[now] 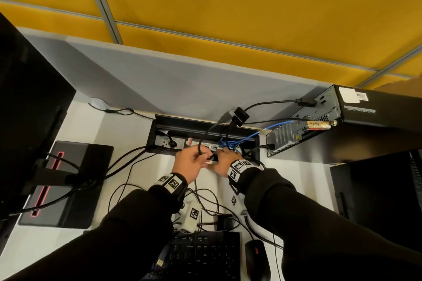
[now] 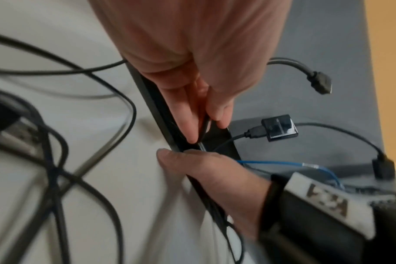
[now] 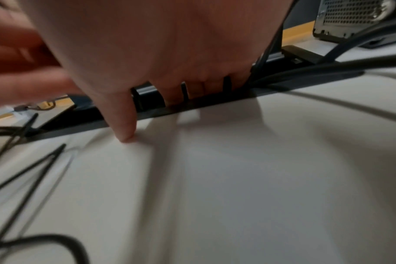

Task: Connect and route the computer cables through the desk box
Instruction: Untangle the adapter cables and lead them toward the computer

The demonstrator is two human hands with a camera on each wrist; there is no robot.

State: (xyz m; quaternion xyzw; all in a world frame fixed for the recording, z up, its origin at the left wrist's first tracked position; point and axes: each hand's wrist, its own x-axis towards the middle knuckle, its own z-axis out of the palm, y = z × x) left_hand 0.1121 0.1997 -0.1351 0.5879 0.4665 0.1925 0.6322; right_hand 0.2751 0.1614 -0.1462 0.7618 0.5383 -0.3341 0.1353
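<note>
The black desk box (image 1: 205, 126) is sunk into the back of the white desk with its lid open. My left hand (image 1: 202, 155) is at its front edge and pinches a thin black cable (image 2: 205, 125) that drops into the box (image 2: 151, 100). My right hand (image 1: 222, 158) is beside it. Its thumb (image 3: 127, 137) presses on the desk, and its fingers reach down into the box (image 3: 215, 105), out of sight among cables. A blue network cable (image 1: 274, 126) runs from the computer (image 1: 342, 116) into the box. A square black adapter (image 2: 279, 127) and a loose plug (image 2: 321, 84) lie behind the box.
A monitor (image 1: 27, 98) with its stand base (image 1: 73, 178) fills the left side, and another dark screen (image 1: 376, 189) stands at the right. Loose black cables (image 1: 127, 180) loop across the desk. A keyboard (image 1: 205, 255) and mouse (image 1: 257, 260) lie near me. A grey partition (image 1: 182, 80) backs the desk.
</note>
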